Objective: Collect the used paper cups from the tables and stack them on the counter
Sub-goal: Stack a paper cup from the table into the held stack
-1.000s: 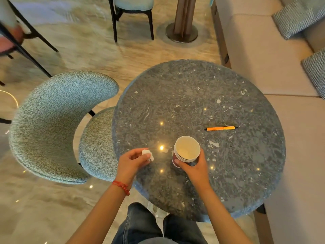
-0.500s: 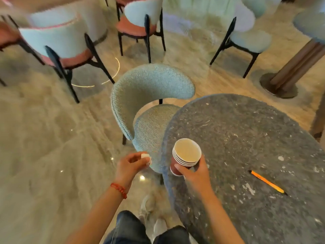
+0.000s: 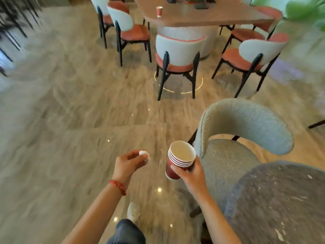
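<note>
My right hand grips the nested red paper cups for carrying, while my left hand pinches a crumpled white tissue.

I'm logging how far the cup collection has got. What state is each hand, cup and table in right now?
Stack of nested red paper cups: upright, held off any surface.
Right hand: grips the stack.
Left hand: pinches a crumpled white paper wad.
Single red paper cup: standing uncollected on the far wooden table.
Round grey stone table: no cup on the part in view.
</note>
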`<action>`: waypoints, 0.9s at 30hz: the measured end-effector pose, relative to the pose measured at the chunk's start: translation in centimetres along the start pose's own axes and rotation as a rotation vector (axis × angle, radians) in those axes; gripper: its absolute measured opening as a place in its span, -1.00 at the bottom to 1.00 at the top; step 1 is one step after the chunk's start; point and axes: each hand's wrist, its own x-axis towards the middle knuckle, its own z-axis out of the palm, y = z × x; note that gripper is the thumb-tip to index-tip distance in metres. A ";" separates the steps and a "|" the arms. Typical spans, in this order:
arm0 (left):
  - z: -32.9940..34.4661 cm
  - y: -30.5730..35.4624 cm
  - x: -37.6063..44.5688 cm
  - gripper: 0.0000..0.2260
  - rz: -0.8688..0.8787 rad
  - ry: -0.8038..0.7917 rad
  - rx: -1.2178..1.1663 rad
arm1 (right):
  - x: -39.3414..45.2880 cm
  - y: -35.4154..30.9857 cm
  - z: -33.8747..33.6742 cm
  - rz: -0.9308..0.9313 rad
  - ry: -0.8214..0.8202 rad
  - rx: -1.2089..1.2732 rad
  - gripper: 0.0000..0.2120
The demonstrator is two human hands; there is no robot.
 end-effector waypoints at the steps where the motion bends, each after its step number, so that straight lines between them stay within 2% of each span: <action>1: -1.1 0.5 0.8 -0.94 -0.001 0.025 -0.017 | 1.1 -0.3 1.4 -0.001 -0.026 -0.005 -0.43; 8: -7.6 5.1 9.2 -0.94 -0.016 0.145 -0.117 | 9.8 -2.1 11.5 0.007 -0.100 -0.003 -0.39; 12: -10.1 7.6 13.8 -0.95 -0.005 0.154 -0.108 | 14.5 -2.9 15.9 0.019 -0.112 -0.003 -0.47; 16: -11.3 9.3 17.6 -0.95 -0.015 0.160 -0.100 | 18.2 -3.2 18.1 0.033 -0.108 0.000 -0.47; 22: -10.8 12.1 26.0 -0.94 -0.040 0.160 -0.091 | 27.0 -3.7 19.8 0.065 -0.120 0.002 -0.35; 27: -8.9 14.8 35.0 -0.93 -0.025 0.147 -0.097 | 36.9 -3.8 21.0 0.043 -0.117 -0.007 -0.42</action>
